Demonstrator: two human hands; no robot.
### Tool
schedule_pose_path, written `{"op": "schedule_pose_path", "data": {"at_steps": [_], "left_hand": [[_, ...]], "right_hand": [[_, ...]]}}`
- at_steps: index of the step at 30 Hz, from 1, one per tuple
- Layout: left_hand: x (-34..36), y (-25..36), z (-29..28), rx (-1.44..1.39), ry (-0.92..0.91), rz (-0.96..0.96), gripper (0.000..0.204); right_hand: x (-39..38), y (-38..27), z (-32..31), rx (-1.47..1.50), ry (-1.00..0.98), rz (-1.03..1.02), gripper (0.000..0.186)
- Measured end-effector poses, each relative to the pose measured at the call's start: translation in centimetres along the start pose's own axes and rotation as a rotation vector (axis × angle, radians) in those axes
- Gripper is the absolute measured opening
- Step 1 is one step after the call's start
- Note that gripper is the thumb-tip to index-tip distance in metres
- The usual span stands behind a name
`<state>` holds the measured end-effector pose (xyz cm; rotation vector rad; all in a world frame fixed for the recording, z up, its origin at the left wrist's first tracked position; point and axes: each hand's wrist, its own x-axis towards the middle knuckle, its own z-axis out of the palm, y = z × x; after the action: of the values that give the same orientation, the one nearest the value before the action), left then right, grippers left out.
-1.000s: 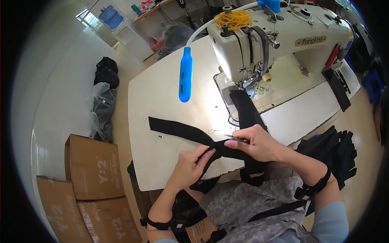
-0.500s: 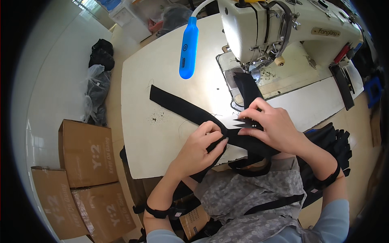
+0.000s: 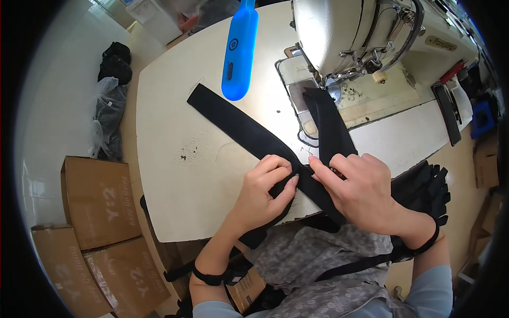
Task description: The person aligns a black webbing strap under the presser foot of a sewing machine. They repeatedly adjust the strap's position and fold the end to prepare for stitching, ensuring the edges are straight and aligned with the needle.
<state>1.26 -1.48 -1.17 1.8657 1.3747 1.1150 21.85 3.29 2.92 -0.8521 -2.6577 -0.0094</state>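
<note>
Black fabric strips [image 3: 238,128] cross over one another at the front of the sewing table. My left hand [image 3: 266,186] pinches the black fabric near the crossing, thumb and fingers closed on it. To its right, my right hand [image 3: 356,185] is curled, its index finger and thumb reaching the fabric close to the left fingertips. A small dark part of the thread snips [image 3: 336,172] shows between its fingers; the blades are hidden. Another fabric piece [image 3: 331,119] runs from under the right hand up to the machine's needle area.
The white sewing machine [image 3: 339,37] stands at the far right. A blue lamp [image 3: 236,58] hangs over the tabletop [image 3: 169,122]. Brown cartons [image 3: 103,201] and bagged black goods [image 3: 110,114] stand on the left. Black strips [image 3: 424,191] hang at the right front edge.
My right hand has turned over and curled, hiding the snips' blades that showed before. Its fingertips have come to the fabric. My left hand keeps its pinch; the view has shifted slightly.
</note>
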Motion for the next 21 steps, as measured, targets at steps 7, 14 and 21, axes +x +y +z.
{"op": "schedule_pose_path", "data": {"at_steps": [7,14,21], "left_hand": [[-0.1,-0.08,-0.22,-0.016,-0.003,-0.013,0.01],[0.02,-0.21,-0.01,-0.017,0.012,-0.008,0.009],[-0.11,-0.3,0.13,-0.014,0.021,-0.009,0.01]], "right_hand": [[0.22,-0.39,0.2,-0.012,0.024,-0.03,0.037],[0.41,-0.43,0.38,-0.033,0.018,-0.032,0.035],[0.81,-0.66,0.18,-0.056,0.015,-0.045,0.03]]}}
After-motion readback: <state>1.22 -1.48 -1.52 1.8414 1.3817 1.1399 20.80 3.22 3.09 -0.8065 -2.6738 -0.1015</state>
